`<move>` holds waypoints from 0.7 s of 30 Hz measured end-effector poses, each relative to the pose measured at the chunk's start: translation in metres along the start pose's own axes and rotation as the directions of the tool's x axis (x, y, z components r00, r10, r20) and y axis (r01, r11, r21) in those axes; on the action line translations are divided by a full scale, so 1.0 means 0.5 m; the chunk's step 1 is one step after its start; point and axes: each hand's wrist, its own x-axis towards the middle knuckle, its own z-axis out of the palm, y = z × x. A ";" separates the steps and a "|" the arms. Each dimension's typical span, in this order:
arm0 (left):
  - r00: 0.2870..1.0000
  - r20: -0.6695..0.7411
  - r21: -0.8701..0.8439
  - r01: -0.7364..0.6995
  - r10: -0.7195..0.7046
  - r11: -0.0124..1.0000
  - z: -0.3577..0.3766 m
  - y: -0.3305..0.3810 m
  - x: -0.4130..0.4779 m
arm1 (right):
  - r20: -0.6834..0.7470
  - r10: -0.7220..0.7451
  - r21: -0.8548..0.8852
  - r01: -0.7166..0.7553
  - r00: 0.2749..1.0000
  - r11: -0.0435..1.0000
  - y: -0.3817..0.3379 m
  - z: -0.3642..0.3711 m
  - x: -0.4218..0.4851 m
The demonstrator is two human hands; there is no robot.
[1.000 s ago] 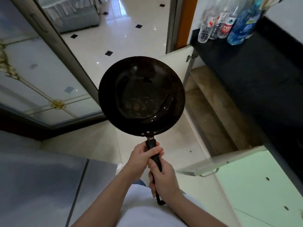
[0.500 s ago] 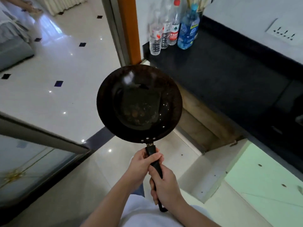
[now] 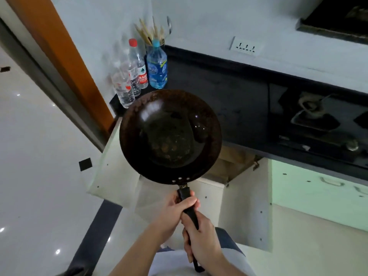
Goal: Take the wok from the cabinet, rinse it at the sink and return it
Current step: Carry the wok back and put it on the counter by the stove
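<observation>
A dark round wok with rusty spots in its bowl hangs level in front of me, above the open cabinet. Both hands grip its black handle. My left hand wraps the handle close to the bowl. My right hand holds it lower down, nearer my body. The cabinet's two doors stand swung open below the black countertop. No sink is in view.
Three plastic bottles and a chopstick holder stand at the counter's left end by an orange door frame. A gas hob lies on the counter to the right. White glossy floor tiles spread to the left.
My view has swung right, from the floor and glass door to the counter, wall and hob. The wok stays held out in both hands with the same grip.
</observation>
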 end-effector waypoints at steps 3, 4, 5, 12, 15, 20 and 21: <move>0.997 0.082 0.048 -0.007 0.003 0.999 0.012 0.023 0.028 | -0.085 -0.005 0.040 0.008 0.996 0.999 -0.016 -0.005 0.007; 0.994 0.107 0.056 -0.002 -0.004 0.998 0.018 0.030 0.039 | -0.117 -0.007 0.051 0.013 0.993 0.999 -0.021 -0.008 0.012; 0.991 0.133 0.069 0.003 -0.012 0.998 0.025 0.036 0.050 | -0.142 -0.009 0.061 0.018 0.990 0.998 -0.024 -0.011 0.018; 0.979 0.190 0.171 0.039 -0.072 0.984 0.070 0.088 0.154 | -0.230 0.015 0.134 0.017 0.973 0.991 -0.052 -0.049 0.105; 0.981 0.177 0.184 0.051 -0.085 0.982 0.095 0.124 0.219 | -0.217 0.026 0.182 0.015 0.976 0.983 -0.081 -0.083 0.164; 0.983 0.155 0.176 0.073 -0.101 0.982 0.149 0.195 0.337 | -0.201 -0.003 0.231 0.051 0.980 0.972 -0.152 -0.155 0.267; 0.984 0.151 0.174 0.066 -0.092 0.983 0.161 0.210 0.360 | -0.207 -0.011 0.223 0.059 0.978 0.973 -0.167 -0.171 0.288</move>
